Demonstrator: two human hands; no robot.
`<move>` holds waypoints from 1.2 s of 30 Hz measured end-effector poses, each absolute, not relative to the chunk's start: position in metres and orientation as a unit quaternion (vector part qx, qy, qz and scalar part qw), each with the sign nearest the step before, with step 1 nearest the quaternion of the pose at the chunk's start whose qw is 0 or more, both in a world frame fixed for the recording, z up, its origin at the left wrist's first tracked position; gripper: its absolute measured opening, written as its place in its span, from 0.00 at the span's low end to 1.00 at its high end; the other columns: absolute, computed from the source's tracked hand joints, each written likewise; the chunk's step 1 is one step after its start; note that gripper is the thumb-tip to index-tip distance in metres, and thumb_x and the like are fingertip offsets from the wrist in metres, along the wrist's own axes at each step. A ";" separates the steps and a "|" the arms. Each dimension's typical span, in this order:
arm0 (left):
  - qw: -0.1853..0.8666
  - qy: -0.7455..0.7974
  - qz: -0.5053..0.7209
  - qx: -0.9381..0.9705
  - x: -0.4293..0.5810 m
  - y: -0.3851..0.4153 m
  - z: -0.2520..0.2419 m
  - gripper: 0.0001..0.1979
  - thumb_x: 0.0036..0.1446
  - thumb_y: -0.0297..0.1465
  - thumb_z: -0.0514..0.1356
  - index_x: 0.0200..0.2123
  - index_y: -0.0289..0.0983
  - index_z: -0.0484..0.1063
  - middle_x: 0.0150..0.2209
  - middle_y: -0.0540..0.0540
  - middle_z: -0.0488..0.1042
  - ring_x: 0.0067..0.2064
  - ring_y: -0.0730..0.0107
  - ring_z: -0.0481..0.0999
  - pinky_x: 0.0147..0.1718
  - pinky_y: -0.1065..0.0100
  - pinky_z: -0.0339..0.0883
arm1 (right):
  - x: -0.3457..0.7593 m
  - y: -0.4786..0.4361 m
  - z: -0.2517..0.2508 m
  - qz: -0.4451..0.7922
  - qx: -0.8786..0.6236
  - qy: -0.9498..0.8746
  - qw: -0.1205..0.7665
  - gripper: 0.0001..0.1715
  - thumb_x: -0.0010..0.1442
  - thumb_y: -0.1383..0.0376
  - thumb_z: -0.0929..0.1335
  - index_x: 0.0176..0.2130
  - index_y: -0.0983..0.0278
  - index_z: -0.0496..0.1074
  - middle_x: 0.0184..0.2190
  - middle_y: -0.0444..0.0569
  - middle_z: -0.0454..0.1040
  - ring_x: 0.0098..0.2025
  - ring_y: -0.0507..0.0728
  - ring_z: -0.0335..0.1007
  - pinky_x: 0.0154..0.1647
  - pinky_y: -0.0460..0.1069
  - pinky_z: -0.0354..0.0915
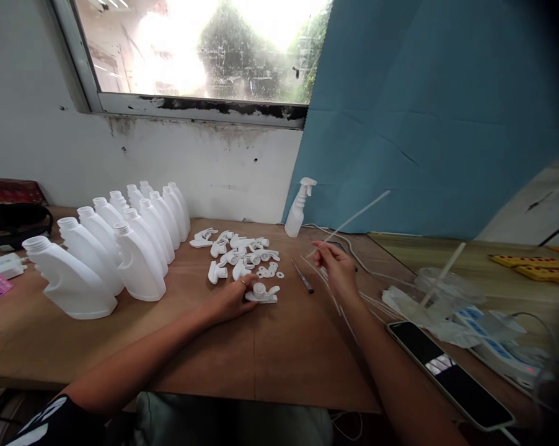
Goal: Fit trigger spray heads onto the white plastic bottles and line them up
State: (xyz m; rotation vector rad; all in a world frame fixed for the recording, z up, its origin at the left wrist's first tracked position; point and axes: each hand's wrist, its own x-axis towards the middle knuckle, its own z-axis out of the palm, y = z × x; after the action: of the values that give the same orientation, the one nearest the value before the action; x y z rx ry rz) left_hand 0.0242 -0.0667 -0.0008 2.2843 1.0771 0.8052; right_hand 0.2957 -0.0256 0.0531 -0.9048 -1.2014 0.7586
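My left hand [235, 296] rests on the wooden table [121, 347], fingers closed on a white spray-trigger head [262, 293]. Just beyond it lies a heap of several more white trigger heads and small rings [242, 253]. My right hand [338, 266] is raised a little above the table and pinches the lower end of a thin white dip tube [354, 218] that slants up to the right. More thin tubes [349, 303] lie on the table under that hand. A small dark tool [303, 278] lies between my hands.
Two rows of several open white bottles [116, 248] stand at the left. One finished spray bottle [299, 207] stands by the wall. A phone [451, 375], clear plastic bags [440, 291] and a power strip [497, 353] lie at the right; yellow parts [525, 265] beyond.
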 end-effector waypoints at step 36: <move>0.212 0.338 0.314 0.861 0.023 -0.062 -0.006 0.18 0.54 0.29 0.60 0.50 0.39 0.68 0.37 0.48 0.63 0.37 0.70 0.66 0.37 0.70 0.62 | 0.210 -0.062 0.034 0.155 -0.357 -0.856 0.339 0.11 0.62 0.67 0.62 0.27 0.61 0.61 0.24 0.44 0.66 0.27 0.53 0.61 0.29 0.47 0.57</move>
State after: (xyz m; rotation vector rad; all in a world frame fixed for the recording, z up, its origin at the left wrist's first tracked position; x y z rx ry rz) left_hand 0.0231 -0.0620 -0.0058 2.3925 0.9383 0.8726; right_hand 0.2095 -0.0623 0.0337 -0.9304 -2.2299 0.4041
